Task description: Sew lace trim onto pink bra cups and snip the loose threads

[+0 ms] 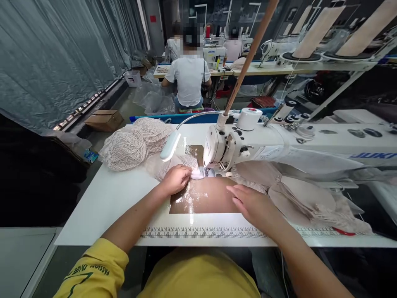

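Note:
My left hand (176,179) is closed on the edge of a pale lace-trimmed fabric piece (196,174), just left of the needle area of a white sewing machine (214,145). Part of the fabric runs behind that hand toward a pale bundle. My right hand (252,203) is open, its fingers stretched out over the right side of a shiny brown sheet (204,198), with nothing visible in it. Farther right lie beige cup-shaped fabric pieces (305,194) with lace edges. The needle tip is too small to make out.
Bundled beige lace (127,145) is heaped on the table's left. A small lamp (170,145) hangs over the work. A printed ruler (198,233) runs along the front edge, with a red-handled tool (343,231) at right. A person in white (188,78) sits ahead.

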The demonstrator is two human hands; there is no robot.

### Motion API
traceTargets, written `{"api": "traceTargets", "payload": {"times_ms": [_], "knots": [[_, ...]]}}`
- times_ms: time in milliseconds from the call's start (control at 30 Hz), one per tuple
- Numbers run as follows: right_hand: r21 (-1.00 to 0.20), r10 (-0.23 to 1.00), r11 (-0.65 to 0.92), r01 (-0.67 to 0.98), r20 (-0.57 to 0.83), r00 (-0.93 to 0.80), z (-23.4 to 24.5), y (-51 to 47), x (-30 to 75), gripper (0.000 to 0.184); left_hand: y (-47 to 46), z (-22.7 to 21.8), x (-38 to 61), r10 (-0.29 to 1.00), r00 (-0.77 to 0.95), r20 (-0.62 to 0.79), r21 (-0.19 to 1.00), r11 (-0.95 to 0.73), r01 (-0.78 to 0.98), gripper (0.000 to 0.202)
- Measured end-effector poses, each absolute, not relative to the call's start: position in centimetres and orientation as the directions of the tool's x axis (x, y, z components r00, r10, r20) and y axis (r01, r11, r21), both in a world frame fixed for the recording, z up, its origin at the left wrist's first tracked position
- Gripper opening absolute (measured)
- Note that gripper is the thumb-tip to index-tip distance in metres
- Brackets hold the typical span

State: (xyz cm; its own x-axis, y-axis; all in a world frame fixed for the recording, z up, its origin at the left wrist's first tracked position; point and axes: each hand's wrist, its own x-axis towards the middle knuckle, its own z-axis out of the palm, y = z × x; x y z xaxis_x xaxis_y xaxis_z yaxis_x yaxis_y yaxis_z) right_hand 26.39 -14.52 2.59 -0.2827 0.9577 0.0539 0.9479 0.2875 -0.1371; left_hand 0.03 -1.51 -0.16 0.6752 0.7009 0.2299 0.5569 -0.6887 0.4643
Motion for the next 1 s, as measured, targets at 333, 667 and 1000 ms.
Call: {"api": "traceTargets", "payload": {"times_ms": [333, 667, 1000], "knots": [[0.025, 0.926, 0.377, 0.926, -0.009, -0.377, -0.3, -15.7, 30.8, 0.046, -7.5, 3.9, -1.9, 0.497, 0.866, 0.056, 0.789, -0.553, 0.266, 0.033], [0.127, 0.925, 0.343, 0.931, 0.129, -0.358, -1.9, -14.7, 31.2, 0.043, -2.6, 1.8, -1.1, 0.83, 0.521, -0.2, 0.805, -0.164, 0.57, 0.066], [-0.235, 0.904, 0.357, 0.904, 0.332, -0.27, 0.2, -15.8, 28.4, 0.043, -3.9, 1.4, -1.0, 0.755, 0.6, -0.266, 0.963, 0.174, 0.207, 0.035]]}}
